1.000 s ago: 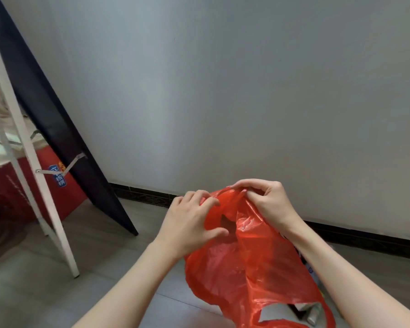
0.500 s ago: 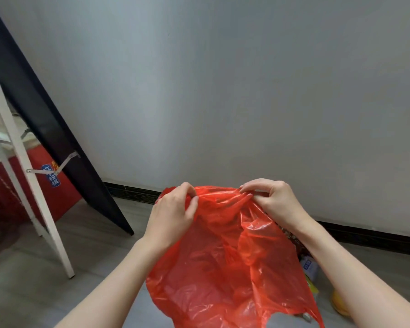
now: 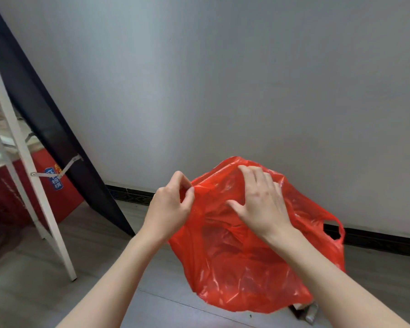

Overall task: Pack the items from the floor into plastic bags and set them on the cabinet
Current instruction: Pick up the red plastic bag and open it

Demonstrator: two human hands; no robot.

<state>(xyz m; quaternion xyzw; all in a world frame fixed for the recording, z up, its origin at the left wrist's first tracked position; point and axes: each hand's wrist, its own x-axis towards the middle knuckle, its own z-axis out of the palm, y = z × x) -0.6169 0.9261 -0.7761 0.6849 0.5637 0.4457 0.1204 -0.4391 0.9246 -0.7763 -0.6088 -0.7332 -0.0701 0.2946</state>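
Note:
A red plastic bag (image 3: 242, 263) hangs in the air in front of me, crumpled and spread wide, with one handle loop sticking out at its right side. My left hand (image 3: 171, 207) pinches the bag's upper left edge between thumb and fingers. My right hand (image 3: 260, 202) lies on the bag's top with fingers spread and nearly straight, the thumb stretched out to the left. Under the bag's lower right corner a few floor items (image 3: 309, 312) peek out; most of them are hidden by the bag.
A grey wall with a dark skirting board (image 3: 376, 240) runs behind the bag. At left a white folding frame (image 3: 33, 181) and a black board (image 3: 57, 138) lean, with a red box (image 3: 64, 192) behind them. The floor is grey wood-look planks.
The bag has been pulled wider and lifted. My right hand let go of its pinch on the rim and now lies spread on the bag's top. The view tilted slightly.

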